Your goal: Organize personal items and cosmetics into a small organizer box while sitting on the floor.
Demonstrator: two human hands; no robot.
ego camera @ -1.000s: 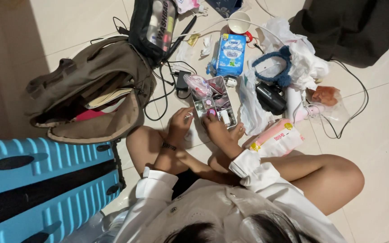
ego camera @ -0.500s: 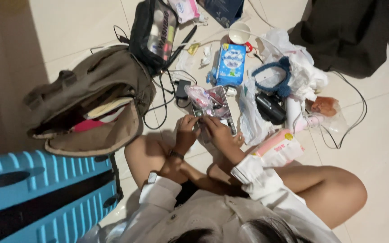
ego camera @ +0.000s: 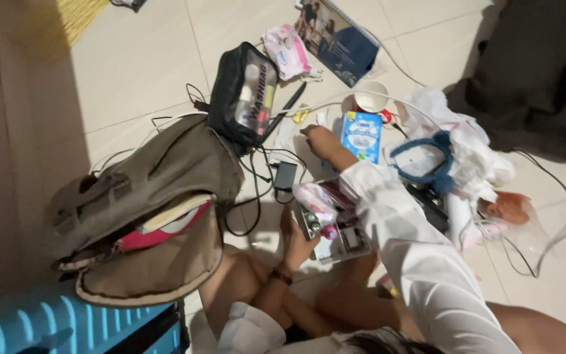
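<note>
I sit cross-legged on a tiled floor. My left hand [ego camera: 294, 239], a dark band on its wrist, grips the left edge of a small open silvery case [ego camera: 348, 241] holding little cosmetic items. A crumpled pink-and-clear plastic pouch [ego camera: 314, 198] lies on the case's far corner. My right hand [ego camera: 319, 139], in a white sleeve, is stretched forward over the floor, just left of a blue-and-white soft pack [ego camera: 360, 134], with its fingertips at small white scraps. Whether it holds anything I cannot make out.
An open olive backpack [ego camera: 158, 190] lies at left above a blue hard suitcase [ego camera: 67, 324]. A black clear-sided wash bag [ego camera: 247, 95], a black charger [ego camera: 285, 176] with cables, a paper cup [ego camera: 369, 99], a blue headband [ego camera: 427, 154] on white bags and a dark cloth [ego camera: 538, 78] surround me.
My right hand has left the case and reached forward to the floor beside the blue pack. My left hand stays at the case. The view has tilted forward.
</note>
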